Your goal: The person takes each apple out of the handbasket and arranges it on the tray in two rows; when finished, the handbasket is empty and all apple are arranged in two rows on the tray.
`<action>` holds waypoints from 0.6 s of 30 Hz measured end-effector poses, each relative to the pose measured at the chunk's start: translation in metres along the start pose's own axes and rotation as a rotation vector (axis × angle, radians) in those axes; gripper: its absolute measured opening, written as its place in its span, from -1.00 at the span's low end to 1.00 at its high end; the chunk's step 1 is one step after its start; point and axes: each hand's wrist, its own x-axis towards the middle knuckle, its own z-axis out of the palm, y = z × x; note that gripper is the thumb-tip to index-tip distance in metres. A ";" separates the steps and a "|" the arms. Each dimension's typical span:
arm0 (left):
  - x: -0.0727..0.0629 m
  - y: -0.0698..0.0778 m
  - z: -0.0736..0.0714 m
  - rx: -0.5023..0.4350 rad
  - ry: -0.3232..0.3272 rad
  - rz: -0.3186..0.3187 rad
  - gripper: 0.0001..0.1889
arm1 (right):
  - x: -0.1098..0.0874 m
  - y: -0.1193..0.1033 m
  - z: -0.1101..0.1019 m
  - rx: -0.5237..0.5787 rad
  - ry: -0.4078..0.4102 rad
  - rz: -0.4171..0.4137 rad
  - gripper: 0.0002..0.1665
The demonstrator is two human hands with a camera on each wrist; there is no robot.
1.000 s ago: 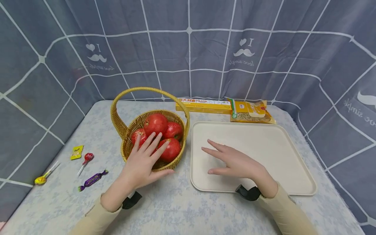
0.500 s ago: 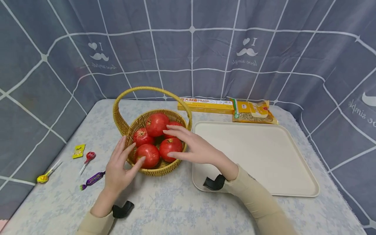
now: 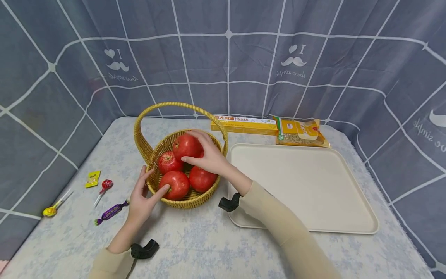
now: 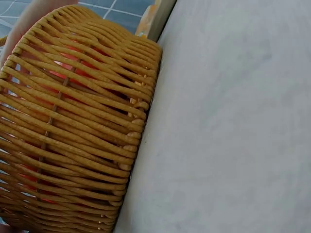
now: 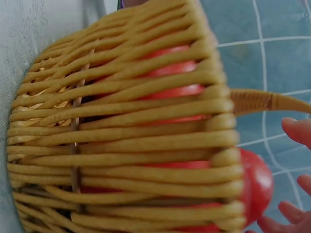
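The top apple (image 3: 184,146) sits with other apples (image 3: 174,185) in the basket (image 3: 188,204), and the right hand (image 3: 213,157) has its fingers spread wide around it, but I can't tell if they touch it. The left hand (image 3: 141,203) is at the basket's left rim, thumb and fingers apart, and I can't tell if they grip it. Four sweets (image 3: 112,212) lie on the surface (image 3: 205,248) to the left, a tray (image 3: 299,186) lies just right of the basket, and a box (image 3: 240,126) and bag (image 3: 301,133) lie behind.
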 end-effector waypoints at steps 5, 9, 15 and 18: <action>0.002 -0.004 0.000 -0.020 -0.015 -0.043 -0.29 | 0.010 0.009 0.010 0.025 -0.017 0.067 -0.09; 0.002 -0.006 0.000 -0.018 -0.023 -0.049 -0.29 | 0.015 0.014 0.016 0.005 -0.036 0.102 -0.05; 0.003 -0.006 0.000 -0.011 -0.032 -0.025 -0.29 | 0.020 0.019 0.022 -0.041 -0.033 0.112 -0.02; 0.002 -0.006 -0.001 0.005 -0.032 -0.018 -0.29 | 0.020 0.022 0.024 -0.061 -0.004 0.105 -0.02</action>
